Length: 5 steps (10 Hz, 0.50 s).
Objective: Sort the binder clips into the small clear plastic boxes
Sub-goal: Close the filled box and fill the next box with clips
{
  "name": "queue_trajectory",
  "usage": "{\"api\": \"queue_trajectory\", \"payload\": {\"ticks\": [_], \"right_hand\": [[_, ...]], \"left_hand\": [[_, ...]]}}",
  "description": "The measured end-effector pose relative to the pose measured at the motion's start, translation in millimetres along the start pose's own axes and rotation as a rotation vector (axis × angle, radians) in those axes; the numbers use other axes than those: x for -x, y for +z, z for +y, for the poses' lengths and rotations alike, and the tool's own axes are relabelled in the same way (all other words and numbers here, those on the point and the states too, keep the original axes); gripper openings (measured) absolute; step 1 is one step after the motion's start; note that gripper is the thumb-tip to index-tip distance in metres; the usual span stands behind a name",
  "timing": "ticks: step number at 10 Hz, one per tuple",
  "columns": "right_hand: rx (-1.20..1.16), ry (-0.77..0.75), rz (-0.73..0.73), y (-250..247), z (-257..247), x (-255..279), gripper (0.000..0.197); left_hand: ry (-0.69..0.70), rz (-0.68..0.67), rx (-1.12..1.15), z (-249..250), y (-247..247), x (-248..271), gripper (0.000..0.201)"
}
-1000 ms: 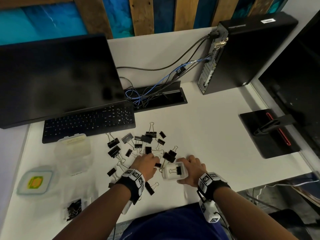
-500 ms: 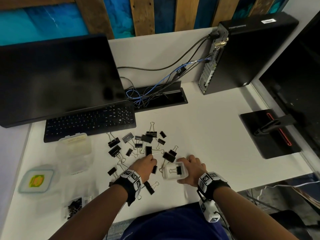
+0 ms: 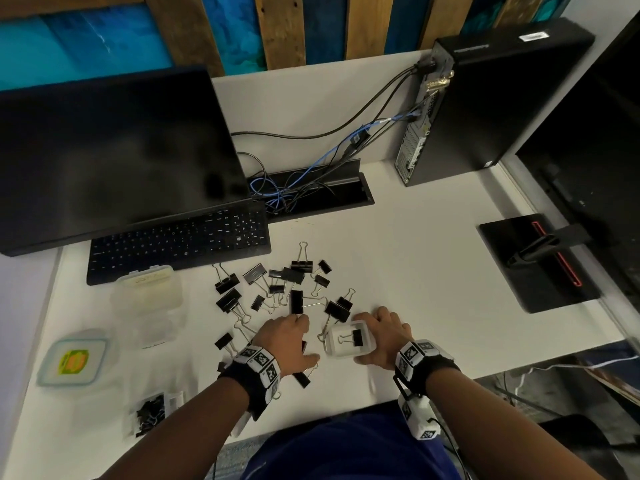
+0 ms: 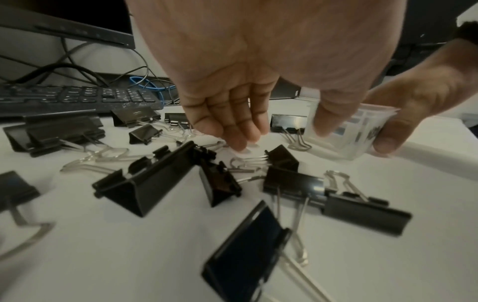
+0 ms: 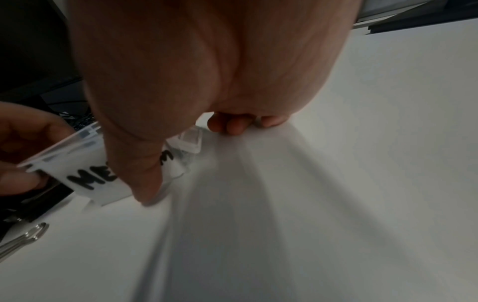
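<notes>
Several black binder clips [image 3: 296, 301] of different sizes lie scattered on the white desk [image 3: 415, 289]. My left hand [image 3: 304, 337] hovers flat over them, and its straight fingertips [image 4: 238, 141] point down at the wire handles of a small clip [image 4: 282, 159]. My right hand [image 3: 372, 337] grips a small clear box [image 3: 332, 341] on the desk, thumb [image 5: 145, 183] against its side. The box [image 5: 85, 173] bears a black handwritten label that the thumb partly covers. One clip [image 3: 358, 337] lies inside it.
Other clear boxes [image 3: 149, 292] stand at the left, with a lidded container [image 3: 72, 358] and a box of tiny clips [image 3: 150, 414]. A keyboard [image 3: 180, 240], monitor [image 3: 114, 150] and cable tray [image 3: 318, 192] sit behind, a PC tower [image 3: 485, 98] and monitor stand [image 3: 540, 261] to the right.
My left hand has drawn slightly left, away from the box, and its fingers now stretch out over the clips. The right hand and the box have stayed put.
</notes>
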State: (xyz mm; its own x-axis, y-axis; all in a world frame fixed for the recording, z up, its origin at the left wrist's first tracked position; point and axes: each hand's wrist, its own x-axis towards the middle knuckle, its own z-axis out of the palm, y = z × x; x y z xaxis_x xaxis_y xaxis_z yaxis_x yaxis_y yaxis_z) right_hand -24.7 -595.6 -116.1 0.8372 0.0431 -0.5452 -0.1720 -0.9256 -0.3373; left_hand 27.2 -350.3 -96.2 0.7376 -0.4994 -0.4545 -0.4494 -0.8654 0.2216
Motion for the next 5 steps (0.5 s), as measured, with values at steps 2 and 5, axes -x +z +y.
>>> {"api": "queue_trajectory", "payload": {"ticks": [2,5], "right_hand": [[0.002,0.003,-0.007,-0.4,-0.5,-0.1,0.081],[0.002,-0.001,-0.008,-0.3,-0.7,0.1,0.081]], "left_hand": [[-0.043,-0.059,-0.025,1.0,-3.7,-4.4,0.045],[-0.025,-0.007,-0.057,-1.1,-8.4,-1.0,0.051]]}}
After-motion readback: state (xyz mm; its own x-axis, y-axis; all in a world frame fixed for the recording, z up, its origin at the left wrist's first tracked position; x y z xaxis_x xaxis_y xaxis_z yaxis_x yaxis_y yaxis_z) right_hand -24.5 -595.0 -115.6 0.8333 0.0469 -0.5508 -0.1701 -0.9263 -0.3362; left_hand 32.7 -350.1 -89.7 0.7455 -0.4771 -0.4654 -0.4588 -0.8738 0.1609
